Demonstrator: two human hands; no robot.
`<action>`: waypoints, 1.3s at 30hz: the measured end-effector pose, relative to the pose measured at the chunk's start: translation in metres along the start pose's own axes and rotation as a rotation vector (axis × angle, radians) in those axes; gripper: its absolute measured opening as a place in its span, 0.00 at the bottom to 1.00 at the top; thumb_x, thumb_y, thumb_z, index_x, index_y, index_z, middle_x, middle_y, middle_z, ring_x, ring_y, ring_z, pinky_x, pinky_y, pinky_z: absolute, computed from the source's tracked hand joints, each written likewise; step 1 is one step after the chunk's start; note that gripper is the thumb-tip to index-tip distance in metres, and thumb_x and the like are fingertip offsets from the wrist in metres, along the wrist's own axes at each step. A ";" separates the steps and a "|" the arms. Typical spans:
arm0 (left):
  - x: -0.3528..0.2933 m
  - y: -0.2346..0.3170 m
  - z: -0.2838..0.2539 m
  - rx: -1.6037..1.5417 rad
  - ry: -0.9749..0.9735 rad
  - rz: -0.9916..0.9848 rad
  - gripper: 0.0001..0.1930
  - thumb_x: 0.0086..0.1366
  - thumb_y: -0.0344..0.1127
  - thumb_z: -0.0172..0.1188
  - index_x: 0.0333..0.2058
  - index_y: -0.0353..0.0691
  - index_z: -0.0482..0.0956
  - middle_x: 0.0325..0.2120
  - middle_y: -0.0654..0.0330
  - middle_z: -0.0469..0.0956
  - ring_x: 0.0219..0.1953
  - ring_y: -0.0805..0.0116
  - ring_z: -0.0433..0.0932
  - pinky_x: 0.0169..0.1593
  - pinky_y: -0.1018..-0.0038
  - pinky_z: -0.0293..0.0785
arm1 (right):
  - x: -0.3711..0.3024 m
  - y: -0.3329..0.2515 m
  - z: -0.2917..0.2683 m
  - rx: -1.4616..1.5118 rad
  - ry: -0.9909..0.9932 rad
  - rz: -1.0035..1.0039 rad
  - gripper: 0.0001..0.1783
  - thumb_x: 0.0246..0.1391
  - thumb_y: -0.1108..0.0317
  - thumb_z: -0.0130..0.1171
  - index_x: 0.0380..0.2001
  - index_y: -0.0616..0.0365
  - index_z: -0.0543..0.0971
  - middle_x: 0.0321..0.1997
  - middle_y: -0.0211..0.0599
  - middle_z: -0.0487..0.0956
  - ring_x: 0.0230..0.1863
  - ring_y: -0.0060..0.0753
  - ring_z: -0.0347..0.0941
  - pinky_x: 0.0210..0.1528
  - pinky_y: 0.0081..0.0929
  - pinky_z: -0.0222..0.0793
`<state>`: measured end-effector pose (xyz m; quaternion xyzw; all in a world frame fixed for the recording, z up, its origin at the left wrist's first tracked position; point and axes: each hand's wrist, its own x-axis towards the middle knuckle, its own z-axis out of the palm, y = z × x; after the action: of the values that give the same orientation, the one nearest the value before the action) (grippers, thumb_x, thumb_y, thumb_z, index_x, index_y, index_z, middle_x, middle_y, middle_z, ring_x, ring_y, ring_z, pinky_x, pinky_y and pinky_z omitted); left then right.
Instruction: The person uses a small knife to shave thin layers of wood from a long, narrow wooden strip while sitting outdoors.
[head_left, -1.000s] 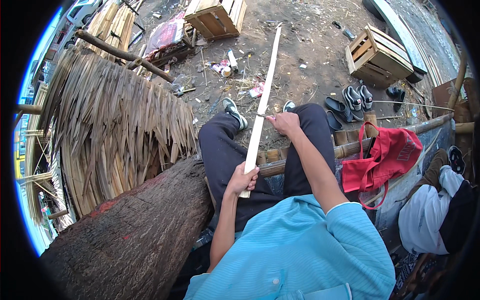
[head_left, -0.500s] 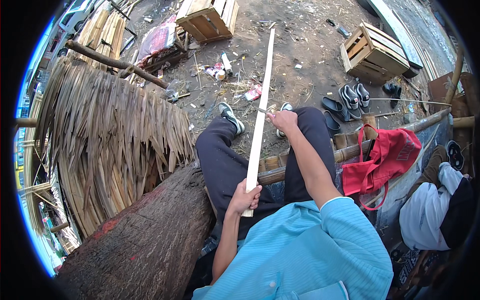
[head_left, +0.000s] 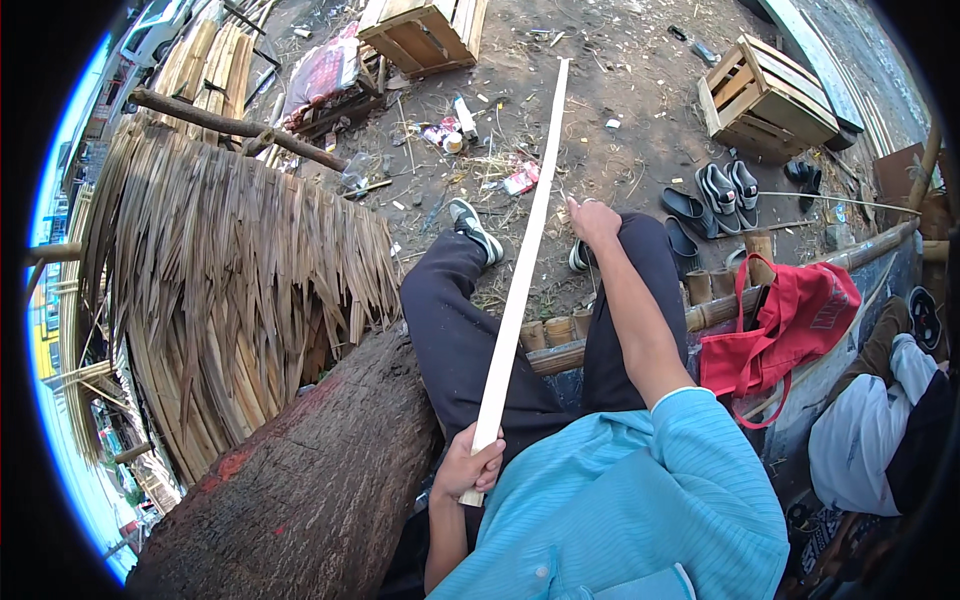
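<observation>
A long, pale bamboo strip (head_left: 527, 245) slants from my lap out over the ground between my knees. My left hand (head_left: 470, 464) is closed round its near end, with a short stub showing below the fist. Over my right knee, my right hand (head_left: 594, 221) is closed on a small knife, just to the right of the strip and apart from it. Little of the knife shows now; its blade is seen nearly edge-on.
At left lie a thick dark log (head_left: 300, 490) and a dry thatch panel (head_left: 230, 250). A red bag (head_left: 785, 325) hangs by the bamboo rail at right, near another person's legs (head_left: 865, 430). Wooden crates (head_left: 768, 100), shoes (head_left: 718, 195) and litter (head_left: 522, 178) are on the ground ahead.
My left hand has drawn the strip back toward my body. My right hand with the knife has come off the strip and moved right and slightly away. The view has shifted slightly.
</observation>
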<state>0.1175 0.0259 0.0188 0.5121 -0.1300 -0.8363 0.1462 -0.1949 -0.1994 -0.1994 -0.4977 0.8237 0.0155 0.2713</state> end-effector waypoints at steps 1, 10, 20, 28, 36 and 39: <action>0.007 0.004 0.003 0.031 0.021 -0.001 0.06 0.62 0.27 0.52 0.36 0.39 0.65 0.13 0.66 0.63 0.08 0.82 0.59 0.09 0.83 0.54 | 0.000 -0.002 -0.004 0.042 0.014 0.008 0.35 0.59 0.43 0.31 0.36 0.62 0.79 0.39 0.52 0.78 0.44 0.49 0.75 0.43 0.44 0.70; 0.035 0.021 0.015 0.164 0.071 0.017 0.05 0.63 0.30 0.53 0.33 0.39 0.65 0.13 0.66 0.64 0.08 0.81 0.60 0.09 0.82 0.55 | -0.020 -0.008 -0.024 0.472 0.046 0.039 0.35 0.57 0.40 0.31 0.36 0.60 0.79 0.38 0.56 0.77 0.45 0.54 0.72 0.47 0.45 0.66; 0.037 0.016 0.022 0.265 0.107 0.069 0.07 0.62 0.32 0.54 0.32 0.38 0.65 0.13 0.66 0.64 0.08 0.81 0.61 0.10 0.82 0.56 | -0.100 -0.027 -0.009 0.270 -0.057 -0.312 0.30 0.58 0.43 0.36 0.30 0.60 0.77 0.30 0.53 0.78 0.36 0.55 0.75 0.39 0.47 0.68; 0.022 0.026 0.026 0.293 0.120 0.159 0.08 0.62 0.32 0.56 0.31 0.38 0.65 0.13 0.67 0.63 0.09 0.82 0.61 0.10 0.82 0.56 | -0.138 -0.012 -0.003 0.151 -0.028 -0.294 0.30 0.59 0.44 0.36 0.30 0.60 0.75 0.28 0.53 0.78 0.33 0.56 0.75 0.37 0.49 0.69; 0.026 0.040 0.042 0.717 0.371 0.375 0.08 0.60 0.31 0.57 0.31 0.36 0.65 0.12 0.67 0.64 0.09 0.81 0.63 0.10 0.80 0.58 | -0.134 -0.011 -0.002 0.522 0.134 -0.337 0.27 0.58 0.47 0.39 0.23 0.60 0.72 0.22 0.54 0.74 0.29 0.59 0.72 0.32 0.49 0.65; 0.042 0.049 0.047 0.801 0.436 0.451 0.08 0.59 0.30 0.57 0.31 0.35 0.66 0.11 0.67 0.65 0.10 0.80 0.65 0.11 0.79 0.60 | -0.134 -0.013 -0.002 0.568 0.099 -0.409 0.26 0.58 0.47 0.40 0.23 0.59 0.71 0.20 0.53 0.73 0.28 0.58 0.71 0.29 0.47 0.63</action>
<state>0.0623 -0.0322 0.0232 0.6498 -0.5142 -0.5422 0.1392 -0.1370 -0.0975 -0.1327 -0.5573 0.6906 -0.2928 0.3560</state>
